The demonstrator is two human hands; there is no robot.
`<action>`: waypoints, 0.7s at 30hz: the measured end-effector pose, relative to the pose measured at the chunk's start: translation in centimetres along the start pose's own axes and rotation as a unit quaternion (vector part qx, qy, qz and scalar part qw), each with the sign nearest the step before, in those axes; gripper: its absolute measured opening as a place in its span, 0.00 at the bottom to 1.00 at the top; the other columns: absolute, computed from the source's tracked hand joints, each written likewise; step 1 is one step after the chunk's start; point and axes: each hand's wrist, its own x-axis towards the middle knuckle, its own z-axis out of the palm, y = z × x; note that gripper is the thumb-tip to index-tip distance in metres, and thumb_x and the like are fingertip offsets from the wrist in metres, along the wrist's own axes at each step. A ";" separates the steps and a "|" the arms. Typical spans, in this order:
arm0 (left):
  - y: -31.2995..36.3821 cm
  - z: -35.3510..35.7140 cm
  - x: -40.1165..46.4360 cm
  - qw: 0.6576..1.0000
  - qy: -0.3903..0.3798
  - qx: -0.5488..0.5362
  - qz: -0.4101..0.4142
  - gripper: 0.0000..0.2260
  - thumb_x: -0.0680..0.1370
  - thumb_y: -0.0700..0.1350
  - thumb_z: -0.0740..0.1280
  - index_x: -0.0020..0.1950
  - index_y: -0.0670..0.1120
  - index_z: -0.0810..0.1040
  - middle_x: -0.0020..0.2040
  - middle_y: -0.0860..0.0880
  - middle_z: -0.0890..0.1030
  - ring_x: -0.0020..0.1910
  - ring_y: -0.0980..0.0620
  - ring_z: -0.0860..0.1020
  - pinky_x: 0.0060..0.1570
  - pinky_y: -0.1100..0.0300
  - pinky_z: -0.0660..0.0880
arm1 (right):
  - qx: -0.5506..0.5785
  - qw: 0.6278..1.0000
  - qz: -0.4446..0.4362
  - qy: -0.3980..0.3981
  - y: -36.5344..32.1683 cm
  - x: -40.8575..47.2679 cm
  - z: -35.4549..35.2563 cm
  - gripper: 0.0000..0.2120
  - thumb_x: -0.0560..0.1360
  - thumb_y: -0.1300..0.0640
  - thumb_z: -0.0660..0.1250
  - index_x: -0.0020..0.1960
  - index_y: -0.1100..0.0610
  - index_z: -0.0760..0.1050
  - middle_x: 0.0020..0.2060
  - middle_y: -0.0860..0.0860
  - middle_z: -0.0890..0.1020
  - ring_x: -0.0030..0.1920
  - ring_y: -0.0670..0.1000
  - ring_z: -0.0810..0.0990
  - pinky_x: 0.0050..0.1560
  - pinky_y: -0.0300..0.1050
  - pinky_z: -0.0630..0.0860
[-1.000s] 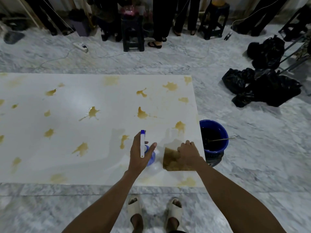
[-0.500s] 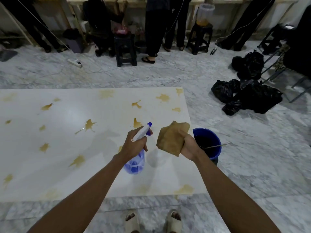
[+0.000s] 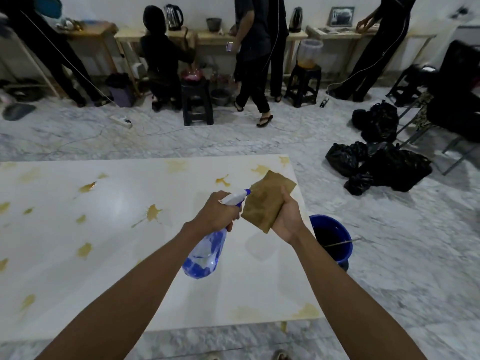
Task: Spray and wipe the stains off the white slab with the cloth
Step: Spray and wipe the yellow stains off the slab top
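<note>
Slab (image 3: 109, 255) work had barely begun: yellow-brown stains (image 3: 153, 213) dotted most of it. The left hand (image 3: 217, 213), fingers wrapped round the spray bottle (image 3: 205, 255), aimed its nozzle at the cloth (image 3: 265, 203) pinched in the right hand (image 3: 287, 219), above the slab. The bottle looked partly filled; the blue bucket (image 3: 333, 240) beside the slab held dark liquid.
</note>
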 end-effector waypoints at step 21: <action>-1.2 3.4 9.9 0.990 0.015 0.006 -0.137 0.10 0.76 0.46 0.66 0.40 0.41 0.80 0.40 0.36 0.83 0.25 0.43 0.80 0.32 0.55 0.79 | -0.224 0.965 0.105 0.082 0.0 8.9 -5.6 0.24 0.81 0.39 0.61 0.61 0.58 0.80 0.55 0.55 0.86 0.55 0.56 0.85 0.59 0.56 0.79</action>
